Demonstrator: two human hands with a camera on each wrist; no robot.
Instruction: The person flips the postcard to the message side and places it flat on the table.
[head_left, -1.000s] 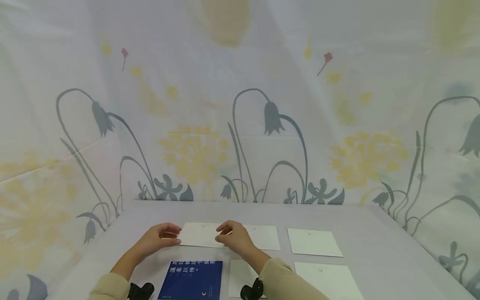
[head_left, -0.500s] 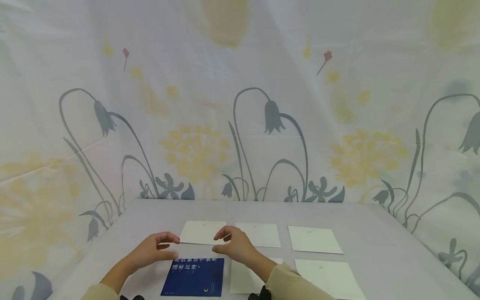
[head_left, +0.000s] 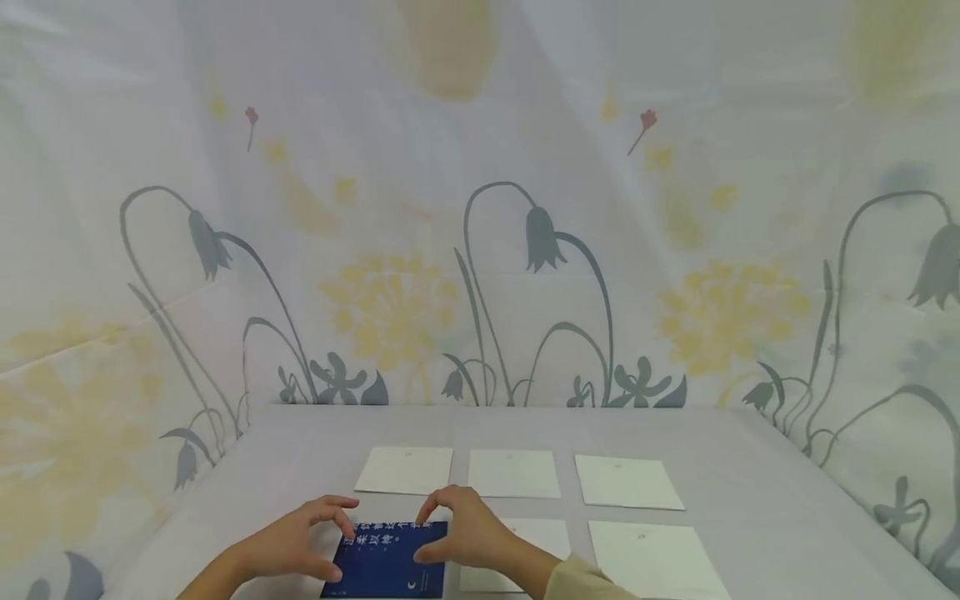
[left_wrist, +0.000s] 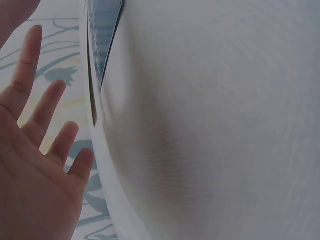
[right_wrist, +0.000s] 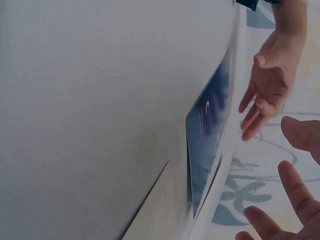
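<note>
A dark blue card with white lettering and a small moon lies flat at the front left of the group in the head view. My left hand is over its left edge, fingers spread and thumb apart. Over the card's right edge hovers my right hand, its fingers loosely bent. Both wrist views show the fingers off the card: the left hand has nothing in it, and the right hand is likewise bare. A white card rests just behind the blue one.
More white cards lie in two rows: one at the back middle, one at the back right, and one at the front right. My right hand partly hides the front middle card. A flower-printed curtain stands behind the pale table.
Both hands have left the back left white card and moved down toward the front, over the blue card. That white card now lies uncovered; the cards stay in place.
</note>
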